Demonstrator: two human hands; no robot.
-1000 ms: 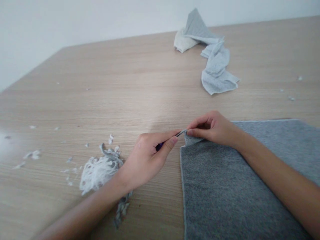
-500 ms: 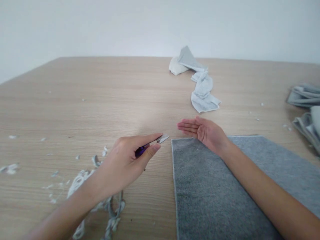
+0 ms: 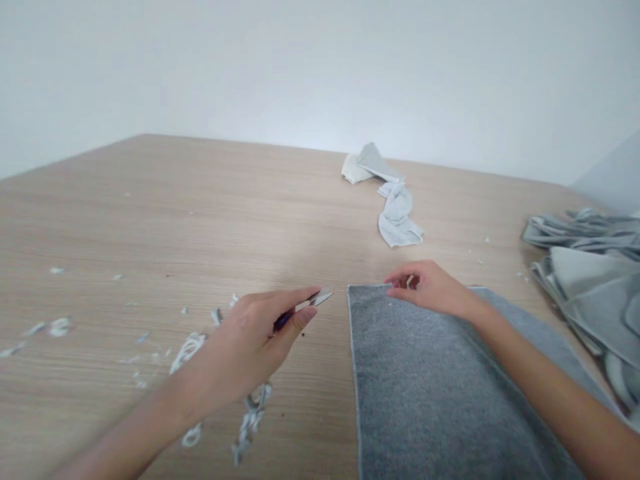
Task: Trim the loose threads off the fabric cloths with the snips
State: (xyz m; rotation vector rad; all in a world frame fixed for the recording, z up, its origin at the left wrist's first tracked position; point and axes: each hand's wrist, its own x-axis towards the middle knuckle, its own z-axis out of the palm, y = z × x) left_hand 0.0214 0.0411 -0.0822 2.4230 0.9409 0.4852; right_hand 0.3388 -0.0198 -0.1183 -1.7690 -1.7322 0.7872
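Observation:
My left hand [image 3: 265,333] is closed around small thread snips [image 3: 321,296] with a purple handle. Their pale blades point right, a short way from the corner of a grey cloth [image 3: 420,373] lying on the table. At that cloth's far edge, my right hand [image 3: 425,287] has its thumb and index finger closed on the fabric, a little right of the corner. The other right fingers are curled and partly hidden. Pale edging runs along the cloth's left and far sides.
Crumpled light-grey cloth pieces [image 3: 397,217] lie at the back of the wooden table [image 3: 225,200]. Folded grey cloths [image 3: 595,280] are heaped on the right. White and grey trimmings [image 3: 250,427] and lint are scattered at the left, partly behind my left arm.
My right hand has turned from flat with stretched fingers, palm showing, to a pinch on the cloth's far edge. The view has shifted, showing more of the right-hand heap. The left still holds the snips.

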